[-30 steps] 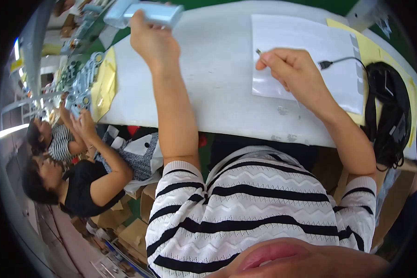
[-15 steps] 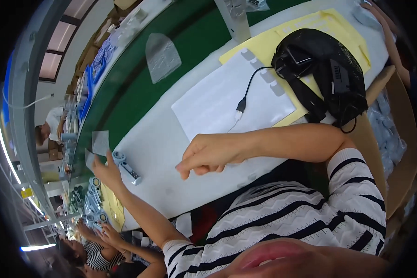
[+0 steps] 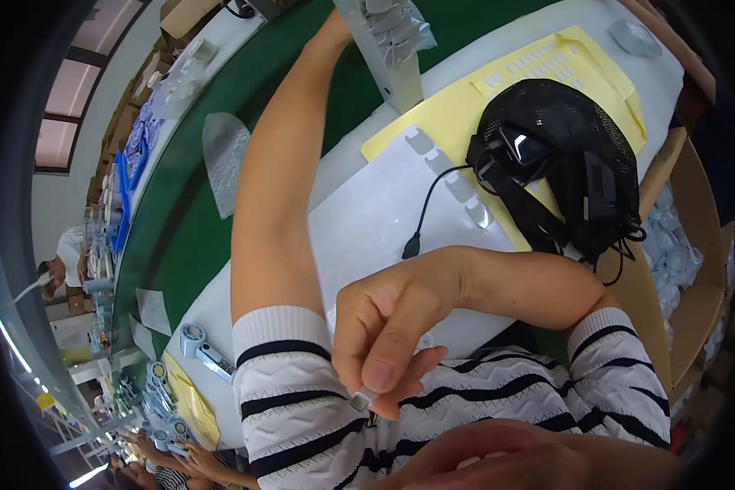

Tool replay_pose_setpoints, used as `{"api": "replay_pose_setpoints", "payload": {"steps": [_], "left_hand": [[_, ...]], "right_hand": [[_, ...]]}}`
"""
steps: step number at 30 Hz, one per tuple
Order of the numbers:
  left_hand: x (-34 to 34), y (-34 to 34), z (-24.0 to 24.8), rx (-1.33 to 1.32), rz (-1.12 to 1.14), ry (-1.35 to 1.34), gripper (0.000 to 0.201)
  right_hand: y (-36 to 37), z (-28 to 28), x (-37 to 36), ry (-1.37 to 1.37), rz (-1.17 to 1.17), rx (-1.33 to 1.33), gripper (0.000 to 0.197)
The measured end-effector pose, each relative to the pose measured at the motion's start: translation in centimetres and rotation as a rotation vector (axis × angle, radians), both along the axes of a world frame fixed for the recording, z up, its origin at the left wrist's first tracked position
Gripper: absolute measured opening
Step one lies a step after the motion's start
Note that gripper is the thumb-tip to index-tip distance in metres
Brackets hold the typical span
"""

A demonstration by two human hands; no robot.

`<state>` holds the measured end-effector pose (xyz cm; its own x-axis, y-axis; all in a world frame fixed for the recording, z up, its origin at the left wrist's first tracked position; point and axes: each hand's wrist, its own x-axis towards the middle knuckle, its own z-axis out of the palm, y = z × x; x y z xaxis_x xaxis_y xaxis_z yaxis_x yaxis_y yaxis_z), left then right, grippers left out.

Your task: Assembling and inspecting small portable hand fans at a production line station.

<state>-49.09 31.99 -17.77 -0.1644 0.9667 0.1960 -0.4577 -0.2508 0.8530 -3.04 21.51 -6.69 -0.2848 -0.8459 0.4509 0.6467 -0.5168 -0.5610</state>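
My right hand [image 3: 400, 327] is closed in front of my chest. Between its fingertips is a small plug [image 3: 361, 401] with a metal tip. Just beyond the wrist, a black cable connector [image 3: 412, 246] lies on the white sheet [image 3: 367, 200]; its lower end is close to the hand. My left arm stretches far forward across the table, and my left hand [image 3: 337, 31] is largely hidden behind the upright post hung with small clear bags [image 3: 388, 41], its fingers out of sight. A light-blue device with a round ring head [image 3: 207, 351] lies left of my left sleeve.
A black mesh bag [image 3: 559, 122] with black electronics sits on yellow sheets [image 3: 629, 102] at right. A cardboard box [image 3: 706, 269] of clear bags stands beyond. A green belt [image 3: 180, 237] runs along the far side. More light-blue devices [image 3: 159, 392] and other people are at left.
My left hand has gone from beside the light-blue device to the far post. My right hand has come nearer my chest and turned, showing the plug. The black connector has shifted nearer.
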Motion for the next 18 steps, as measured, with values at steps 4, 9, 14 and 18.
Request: {"api": "replay_pose_setpoints", "payload": {"steps": [4,9,14,18], "left_hand": [[13.8,9.9,0.0,0.001,0.009,0.349,0.03],[15.4,1.4,2.3,-0.306,0.598,0.744,0.038],[18.0,-6.6,4.2,-0.64,0.823,0.325,0.045],[25.9,-17.3,6.8,-0.264,1.064,0.186,0.036]], "right_hand": [[4.8,-4.7,-1.9,-0.174,-0.154,-0.004,0.017],[2.5,-4.0,-1.5,-0.167,-0.088,0.071,0.018],[2.1,-4.1,-1.5,-0.101,-0.152,0.221,0.018],[1.8,-2.3,-1.2,-0.16,-0.547,0.335,0.024]]}}
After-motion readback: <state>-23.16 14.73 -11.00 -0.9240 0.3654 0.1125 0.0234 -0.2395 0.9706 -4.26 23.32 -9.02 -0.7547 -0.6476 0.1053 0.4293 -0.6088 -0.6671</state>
